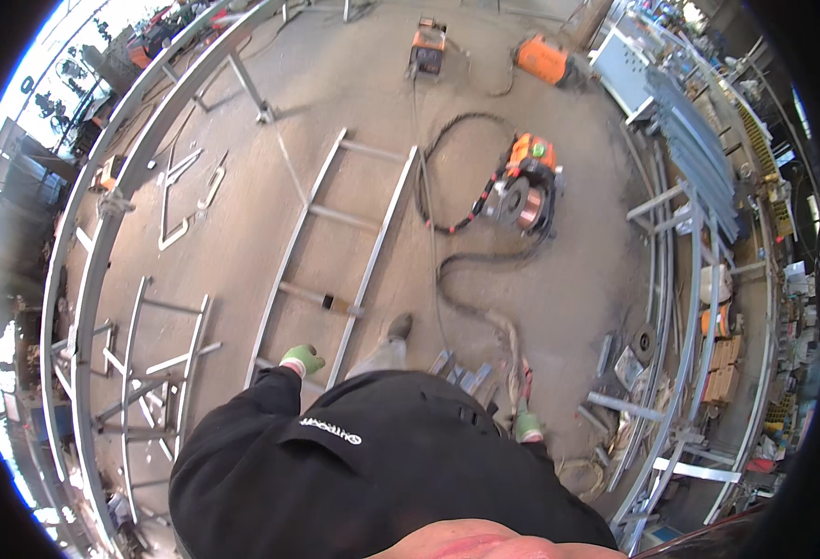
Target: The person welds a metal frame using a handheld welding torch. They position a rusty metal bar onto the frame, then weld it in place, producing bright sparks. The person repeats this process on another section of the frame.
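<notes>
1. The frame (343, 217), ladder-shaped and pale, is laid on the floor (596, 270) left of the middle, stretched from the near side towards the far. It is best left flat, with no twist put into it.
2. The left hand (303, 359), gloved in green, is placed at the frame's near end, close to the left rail (270, 321). Its fingers look curled, but whether metal is gripped cannot be told.
3. The lead (511, 343) is held in the right hand (527, 428), at near right, by what seems a narrow grip around its red-marked end. What is covered by the fingers cannot be made out.
4. A light but firm hold is probably called for, so that the end is steered by the wrist and not tugged by the weight behind it.
5. The lead is trailed in a loose bend towards the feeder (531, 149), at far right. That slack should be preserved; if it is drawn tight, the feeder could be dragged.
6. A boot (399, 326) is set right of the frame, and offcuts (466, 374) are strewn between boot and lead. Snagging should be guarded against there, and footing chosen with care.
7. A brown piece (337, 304) is seated on a rung (300, 292), towards its right end. Knocks to it should be avoided.
</notes>
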### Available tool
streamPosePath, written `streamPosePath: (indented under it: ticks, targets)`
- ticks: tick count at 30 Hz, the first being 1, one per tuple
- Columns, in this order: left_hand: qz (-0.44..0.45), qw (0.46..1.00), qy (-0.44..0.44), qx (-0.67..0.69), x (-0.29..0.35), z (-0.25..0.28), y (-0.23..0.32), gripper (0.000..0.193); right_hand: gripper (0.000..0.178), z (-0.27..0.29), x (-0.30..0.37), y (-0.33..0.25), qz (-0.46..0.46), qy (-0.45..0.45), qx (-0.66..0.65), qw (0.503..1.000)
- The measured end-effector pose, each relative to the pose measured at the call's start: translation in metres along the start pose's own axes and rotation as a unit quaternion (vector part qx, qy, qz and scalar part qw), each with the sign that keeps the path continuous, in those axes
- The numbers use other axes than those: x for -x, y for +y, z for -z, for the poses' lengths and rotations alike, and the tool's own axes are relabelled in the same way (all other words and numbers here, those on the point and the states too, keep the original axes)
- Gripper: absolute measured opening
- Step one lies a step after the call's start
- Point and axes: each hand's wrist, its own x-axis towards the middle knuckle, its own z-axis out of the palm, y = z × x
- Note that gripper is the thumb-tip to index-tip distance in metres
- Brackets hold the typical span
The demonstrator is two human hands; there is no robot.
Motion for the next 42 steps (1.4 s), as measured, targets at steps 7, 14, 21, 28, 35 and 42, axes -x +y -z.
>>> streamPosePath:
  ticks: [7, 14, 21, 28, 35, 42]
  targets:
    - [0.031, 0.987, -0.159, -0.023, 0.084, -0.075, -0.085, 0.064, 0.081, -0.062, 0.069, -0.001, -0.047, 0.012, -0.328, 0.943]
    - [0.06, 0.991, -0.078, 0.091, 0.106, -0.098, -0.119, 0.065, 0.081, -0.084, 0.1, -0.015, -0.253, 0.013, -0.537, 0.805]
    - [-0.08, 0.986, -0.024, 0.142, 0.108, -0.134, -0.158, 0.065, 0.075, -0.074, 0.113, -0.072, -0.21, 0.13, -0.443, 0.862]
    - [0.003, 0.976, -0.077, 0.205, 0.125, -0.221, -0.293, 0.061, 0.047, -0.068, 0.151, -0.12, -0.076, 0.174, -0.417, 0.889]
    - [0.015, 0.981, -0.161, 0.103, 0.139, -0.289, -0.387, 0.059, 0.046, -0.051, 0.216, -0.146, -0.105, 0.177, -0.321, 0.925]
    - [0.02, 0.976, -0.116, 0.183, 0.12, -0.291, -0.335, 0.057, 0.049, -0.044, 0.227, -0.172, -0.046, 0.195, -0.239, 0.95]
